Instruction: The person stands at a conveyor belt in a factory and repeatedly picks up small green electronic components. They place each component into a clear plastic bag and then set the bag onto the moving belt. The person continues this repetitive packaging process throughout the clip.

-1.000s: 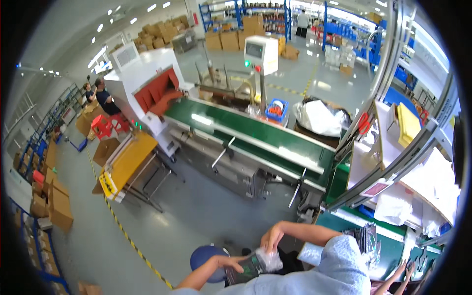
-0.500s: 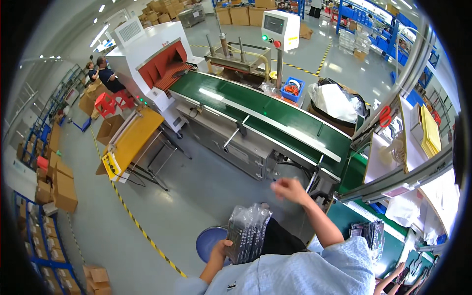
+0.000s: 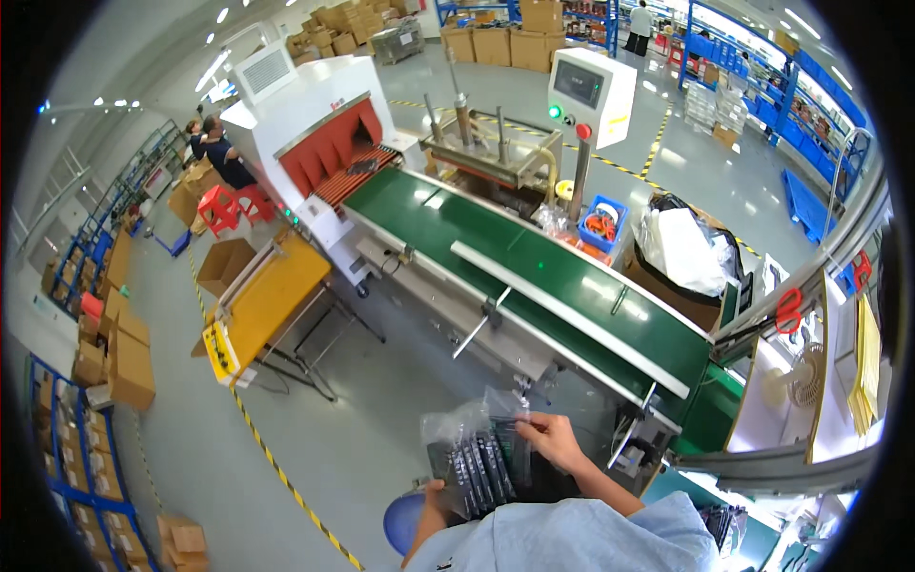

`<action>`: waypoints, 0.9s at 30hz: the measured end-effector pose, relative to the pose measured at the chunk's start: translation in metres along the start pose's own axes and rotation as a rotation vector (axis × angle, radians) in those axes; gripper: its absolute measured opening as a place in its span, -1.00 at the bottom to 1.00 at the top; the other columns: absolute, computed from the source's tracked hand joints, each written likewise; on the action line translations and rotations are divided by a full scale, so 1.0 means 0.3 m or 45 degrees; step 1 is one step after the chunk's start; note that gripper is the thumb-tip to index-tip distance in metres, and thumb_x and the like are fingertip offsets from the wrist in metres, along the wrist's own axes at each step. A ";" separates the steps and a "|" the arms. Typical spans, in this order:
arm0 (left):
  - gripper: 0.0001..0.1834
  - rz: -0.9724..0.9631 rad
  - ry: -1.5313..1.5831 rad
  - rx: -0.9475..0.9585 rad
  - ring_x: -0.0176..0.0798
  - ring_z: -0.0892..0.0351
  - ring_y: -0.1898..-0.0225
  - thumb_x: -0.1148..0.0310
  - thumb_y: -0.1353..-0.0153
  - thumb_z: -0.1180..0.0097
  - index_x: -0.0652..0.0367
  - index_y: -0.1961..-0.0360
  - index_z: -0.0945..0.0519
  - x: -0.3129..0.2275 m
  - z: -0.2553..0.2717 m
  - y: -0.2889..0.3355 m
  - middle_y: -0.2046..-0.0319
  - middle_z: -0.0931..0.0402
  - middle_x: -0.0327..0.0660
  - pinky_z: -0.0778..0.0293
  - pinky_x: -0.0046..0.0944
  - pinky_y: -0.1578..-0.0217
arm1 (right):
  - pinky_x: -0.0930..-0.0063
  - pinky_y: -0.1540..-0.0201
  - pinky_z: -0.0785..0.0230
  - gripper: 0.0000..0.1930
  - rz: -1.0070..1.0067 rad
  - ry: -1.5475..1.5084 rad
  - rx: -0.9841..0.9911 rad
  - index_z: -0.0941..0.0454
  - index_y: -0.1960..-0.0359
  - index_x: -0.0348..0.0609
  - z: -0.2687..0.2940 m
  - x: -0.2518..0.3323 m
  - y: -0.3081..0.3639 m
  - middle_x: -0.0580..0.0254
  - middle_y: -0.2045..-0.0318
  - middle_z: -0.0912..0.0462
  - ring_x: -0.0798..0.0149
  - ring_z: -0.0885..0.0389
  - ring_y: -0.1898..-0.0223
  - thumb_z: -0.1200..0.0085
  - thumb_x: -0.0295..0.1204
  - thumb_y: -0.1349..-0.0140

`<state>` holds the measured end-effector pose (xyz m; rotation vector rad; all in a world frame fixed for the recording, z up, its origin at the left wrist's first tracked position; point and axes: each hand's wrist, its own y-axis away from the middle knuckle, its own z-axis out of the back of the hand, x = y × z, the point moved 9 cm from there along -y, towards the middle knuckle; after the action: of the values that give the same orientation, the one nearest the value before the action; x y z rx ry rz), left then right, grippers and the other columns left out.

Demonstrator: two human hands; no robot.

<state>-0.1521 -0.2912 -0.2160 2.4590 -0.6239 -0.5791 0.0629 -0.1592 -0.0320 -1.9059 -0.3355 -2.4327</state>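
Observation:
In front of my body is a stack of flat black items in clear plastic bags (image 3: 474,474), standing on edge side by side with their loose bag ends upward. My left hand (image 3: 434,498) grips the stack at its left side. At the upper right of the stack, my right hand (image 3: 551,439) has thumb and fingers closed on the clear film of the rightmost bag. What kind of item is inside the bags I cannot make out. Beyond my hands runs a green conveyor belt (image 3: 429,217), with a dark flat piece (image 3: 363,167) near the red curtain of a white machine (image 3: 324,100).
A metal guide bar (image 3: 572,319) lies along the belt. A yellow-topped table (image 3: 276,291) stands to the left, and a blue round stool (image 3: 404,522) is beside my left arm. A control box (image 3: 581,91) rises behind the belt. Red scissors (image 3: 788,311) hang at right.
My right hand has come down and left from beside the conveyor to the stack and taken hold of a bag's film. My view has shifted slightly; the left hand still grips the stack.

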 end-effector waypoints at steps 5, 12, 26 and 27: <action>-0.44 -0.112 0.020 0.085 -0.09 -0.50 0.20 0.29 0.27 -0.08 0.26 0.13 -0.44 -0.202 -0.222 -0.165 0.23 -0.51 -0.11 -0.41 -0.11 0.15 | 0.64 0.46 -0.19 -0.80 -0.081 -0.267 -0.596 -0.55 0.45 -0.32 0.407 -0.121 -0.290 0.43 0.58 -0.48 0.55 -0.35 0.52 -0.05 -0.39 -0.12; -0.43 -0.149 0.014 0.197 -0.08 -0.50 0.19 0.30 0.28 -0.09 0.26 0.11 -0.43 -0.362 -0.508 -0.397 0.21 -0.51 -0.10 -0.40 -0.10 0.12 | 0.55 0.54 -0.15 -0.77 -0.239 -0.199 -1.287 -0.59 0.39 -0.24 1.017 -0.514 -0.650 0.40 0.65 -0.45 0.52 -0.28 0.59 -0.06 -0.31 -0.08; -0.39 -0.177 0.032 0.219 -0.05 -0.49 0.17 0.33 0.28 -0.09 0.26 0.07 -0.40 -0.445 -0.708 -0.527 0.19 -0.49 -0.08 -0.40 -0.07 0.08 | 0.15 0.23 -0.32 -0.54 -0.504 0.270 -1.289 -0.39 0.08 -0.18 0.818 -0.554 -1.093 -0.13 0.35 -0.50 -0.08 -0.50 0.28 -0.04 -0.14 -0.06; -0.39 -0.171 0.026 0.230 -0.05 -0.49 0.17 0.33 0.28 -0.09 0.26 0.07 -0.40 -0.455 -0.730 -0.535 0.18 -0.49 -0.07 -0.40 -0.06 0.08 | 0.20 0.27 -0.32 -0.56 -0.450 0.239 -1.272 -0.40 0.10 -0.19 0.805 -0.533 -1.108 -0.09 0.37 -0.50 -0.03 -0.50 0.31 -0.03 -0.15 -0.07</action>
<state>-0.0997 -0.0131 -0.1054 2.6892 -0.5261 -0.5702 0.2808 0.1938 -0.1811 -1.9287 0.7698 -3.3763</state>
